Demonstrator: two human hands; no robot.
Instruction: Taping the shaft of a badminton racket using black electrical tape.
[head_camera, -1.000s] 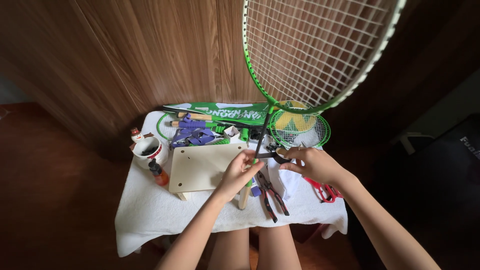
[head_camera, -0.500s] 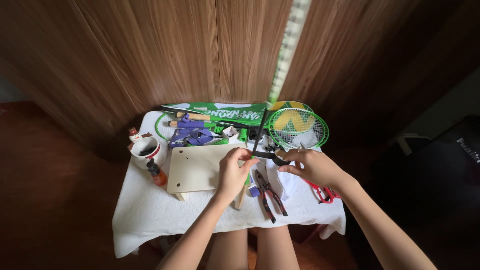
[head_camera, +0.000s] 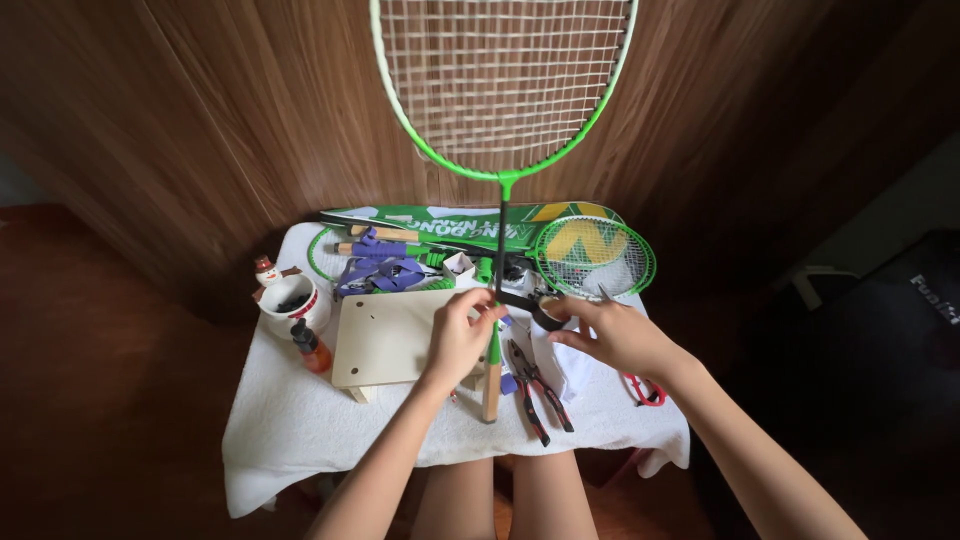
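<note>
A green badminton racket stands upright in front of me, its strung head (head_camera: 500, 80) facing the camera and its thin black shaft (head_camera: 501, 240) running down to a bare wooden handle (head_camera: 490, 385) resting on the table. My left hand (head_camera: 460, 338) is closed around the racket where the shaft meets the handle. Just right of the shaft, my right hand (head_camera: 615, 338) pinches a black tape roll (head_camera: 532, 308) with its fingertips. The roll sits close against the shaft.
On the white cloth-covered table (head_camera: 320, 430) lie a pale wooden board (head_camera: 385, 338), a white cup (head_camera: 290, 305), a small orange bottle (head_camera: 312, 348), pliers (head_camera: 540, 388), red scissors (head_camera: 645, 390), purple grip strips (head_camera: 380, 270), a green racket cover (head_camera: 440, 222) and a second racket (head_camera: 595, 255). A wood-panelled wall stands behind.
The racket has turned about its shaft: its head leaned right, then showed edge-on, and now faces me squarely at centre. Both hands stay at the shaft.
</note>
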